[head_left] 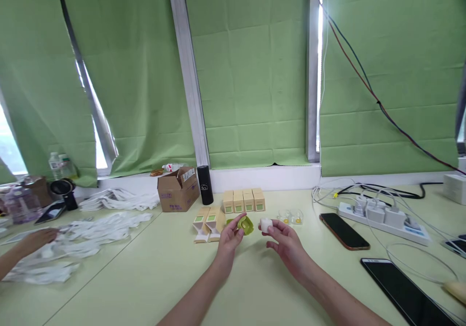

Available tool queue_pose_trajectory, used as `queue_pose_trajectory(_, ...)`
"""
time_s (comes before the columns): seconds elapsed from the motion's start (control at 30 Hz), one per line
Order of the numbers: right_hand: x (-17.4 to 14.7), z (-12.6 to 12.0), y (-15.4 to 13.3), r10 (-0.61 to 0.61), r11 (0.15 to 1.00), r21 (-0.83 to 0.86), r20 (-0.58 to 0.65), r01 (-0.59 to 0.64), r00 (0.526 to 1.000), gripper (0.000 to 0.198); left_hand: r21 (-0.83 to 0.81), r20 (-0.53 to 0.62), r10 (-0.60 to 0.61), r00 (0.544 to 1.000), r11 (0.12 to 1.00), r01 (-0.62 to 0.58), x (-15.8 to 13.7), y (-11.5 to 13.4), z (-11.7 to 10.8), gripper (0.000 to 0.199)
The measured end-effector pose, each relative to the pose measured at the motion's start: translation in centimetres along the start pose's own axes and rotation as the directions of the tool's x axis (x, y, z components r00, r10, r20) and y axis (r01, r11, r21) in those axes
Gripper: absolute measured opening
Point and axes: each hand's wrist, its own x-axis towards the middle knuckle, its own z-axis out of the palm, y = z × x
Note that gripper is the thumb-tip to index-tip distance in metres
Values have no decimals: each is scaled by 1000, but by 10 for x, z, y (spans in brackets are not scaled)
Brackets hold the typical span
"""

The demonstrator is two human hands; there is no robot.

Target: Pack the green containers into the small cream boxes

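My left hand (230, 238) grips a small olive-green plastic holder (246, 225) with a hollow in it, fingers along its left side. A small white cube-like piece (266, 224) is pinched between the thumb and fingers of my right hand (286, 242), a short gap to the right of the green holder. Just behind my right hand stand two clear little containers (290, 216) with something yellow inside. To the left of my left hand are two opened cardboard boxes (209, 221), flaps toward me. Behind them is a row of several closed small boxes (243, 200).
A brown carton (178, 190) and a black cylinder (205, 185) stand at the back. At right lie a phone (344, 231), a tablet (404, 289), and a power strip (384, 221) with loose cables. Another person's hand (40, 238) touches white strips (91, 233) at left.
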Motion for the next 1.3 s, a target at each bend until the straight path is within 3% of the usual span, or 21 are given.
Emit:
queue_pose_trajectory(0.17,-4,6,0,-75,996,-47,-6,75,997,51,29,3,-19,1000,999,19,-2,3,3,64)
queue_pose_trajectory(0.37,-2,4,10,-76,996,-37,35,77,997,47,9,4,-2,1000,1000,2,-4,6,7,58)
queue_pose_trajectory(0.7,1,7,5,-118,975,-198,-63,103,991,48,196,-19,29,999,980,-25,-4,2,5,54)
queue_pose_trajectory(1.3,3,6,12,-181,953,-243,25,181,983,49,403,-21,73,997,913,-58,-5,2,9,53)
